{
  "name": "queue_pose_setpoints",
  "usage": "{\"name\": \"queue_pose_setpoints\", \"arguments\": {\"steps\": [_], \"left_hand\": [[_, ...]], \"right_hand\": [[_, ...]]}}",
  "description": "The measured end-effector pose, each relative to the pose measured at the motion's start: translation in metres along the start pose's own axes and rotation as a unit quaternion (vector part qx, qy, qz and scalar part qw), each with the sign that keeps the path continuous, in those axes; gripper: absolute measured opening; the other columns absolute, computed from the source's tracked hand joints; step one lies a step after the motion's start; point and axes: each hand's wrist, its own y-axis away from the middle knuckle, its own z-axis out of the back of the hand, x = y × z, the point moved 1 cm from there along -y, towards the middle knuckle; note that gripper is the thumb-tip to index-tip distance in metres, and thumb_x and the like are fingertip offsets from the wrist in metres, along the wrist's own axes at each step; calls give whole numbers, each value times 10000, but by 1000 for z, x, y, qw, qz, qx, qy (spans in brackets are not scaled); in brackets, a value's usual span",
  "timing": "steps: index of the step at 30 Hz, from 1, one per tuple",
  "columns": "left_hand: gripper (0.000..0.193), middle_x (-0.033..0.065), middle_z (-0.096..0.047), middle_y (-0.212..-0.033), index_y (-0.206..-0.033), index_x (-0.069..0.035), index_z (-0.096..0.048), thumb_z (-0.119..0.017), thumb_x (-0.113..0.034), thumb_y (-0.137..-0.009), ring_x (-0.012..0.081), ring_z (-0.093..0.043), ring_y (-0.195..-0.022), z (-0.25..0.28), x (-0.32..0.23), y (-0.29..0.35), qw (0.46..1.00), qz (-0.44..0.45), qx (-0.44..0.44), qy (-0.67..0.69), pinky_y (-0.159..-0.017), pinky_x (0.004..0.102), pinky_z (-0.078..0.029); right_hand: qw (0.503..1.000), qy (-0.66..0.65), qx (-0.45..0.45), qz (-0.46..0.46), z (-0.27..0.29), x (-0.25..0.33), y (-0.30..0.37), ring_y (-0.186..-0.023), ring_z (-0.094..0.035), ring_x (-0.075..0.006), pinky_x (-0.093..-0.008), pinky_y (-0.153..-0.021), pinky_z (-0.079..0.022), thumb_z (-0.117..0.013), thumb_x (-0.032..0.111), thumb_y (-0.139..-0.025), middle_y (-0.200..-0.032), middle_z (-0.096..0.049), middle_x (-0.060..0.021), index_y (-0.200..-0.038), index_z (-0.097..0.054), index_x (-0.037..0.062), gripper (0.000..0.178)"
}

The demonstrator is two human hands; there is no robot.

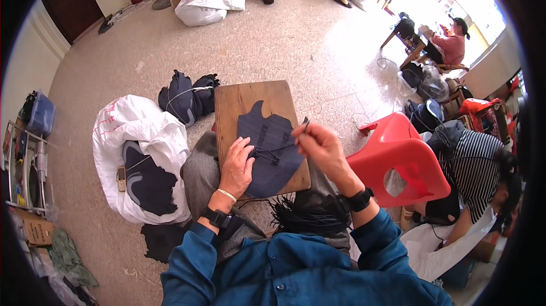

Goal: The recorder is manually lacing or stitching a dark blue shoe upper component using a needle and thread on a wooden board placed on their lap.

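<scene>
On a wooden board [239,96] in front of me lies a flat, dark navy fabric piece [270,175], shaped like a shoe upper. Dark cord [274,151] runs across its middle. My left hand [236,165] rests on the piece's left side, fingers stretched out. My right hand [321,144] is closed in a pinch just over the right edge, with a dark end of the cord sticking up from its fingertips. A bunch of black cords [304,215] lies across my lap, below the board.
Left of the board stands an open white sack [142,112] with dark pieces and a phone [121,178] on them. Tied dark bundles [185,98] lie behind it. To the right are a red plastic stool [375,161] and a person in a striped top [475,161].
</scene>
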Motion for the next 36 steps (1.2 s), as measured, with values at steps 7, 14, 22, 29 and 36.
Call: {"name": "queue_pose_setpoints", "arguments": {"steps": [7, 14, 22, 29, 36], "left_hand": [[228, 158, -621, -1335, -1104, -6, -673, -666, 2, -877, 375, -522, -1339, -5, 2, 1, 999, 9, -30, 5, -1130, 444, -428], [209, 164, -638, -1309, -1068, 3, -699, -689, 1, -859, 380, -550, -1306, -8, 0, -1, 998, -2, -58, 7, -1097, 443, -459], [199, 169, -639, -1303, -1058, 11, -716, -685, -9, -862, 383, -559, -1289, -4, 0, 0, 998, 8, -69, -1, -1093, 445, -462], [199, 170, -640, -1301, -1074, 9, -718, -673, -20, -882, 389, -561, -1293, -7, -2, -2, 998, 6, -69, 0, -1088, 445, -466], [184, 170, -651, -1301, -1058, 5, -733, -676, -19, -885, 389, -574, -1281, -7, -2, -2, 998, 13, -69, -8, -1078, 443, -477]], "right_hand": [[975, 193, 23, 104, -46, -57, 7, -741, -665, -263, -368, -688, -539, -658, 26, -875, -854, -632, -125, -958, -690, 25, 88], [926, 335, -35, 171, -86, -82, -18, -895, -637, -365, -479, -759, -520, -680, 85, -851, -884, -606, -141, -913, -628, 62, 84], [900, 400, -48, 168, -98, -81, -22, -841, -629, -364, -479, -735, -495, -687, 87, -814, -860, -600, -137, -848, -611, 55, 89], [902, 393, -19, 180, -91, -88, -23, -806, -631, -330, -449, -719, -440, -673, 103, -799, -802, -605, -93, -821, -590, 75, 90], [905, 374, -2, 204, -88, -88, -23, -790, -619, -314, -445, -731, -412, -680, 113, -786, -792, -595, -88, -810, -579, 81, 108]]}}
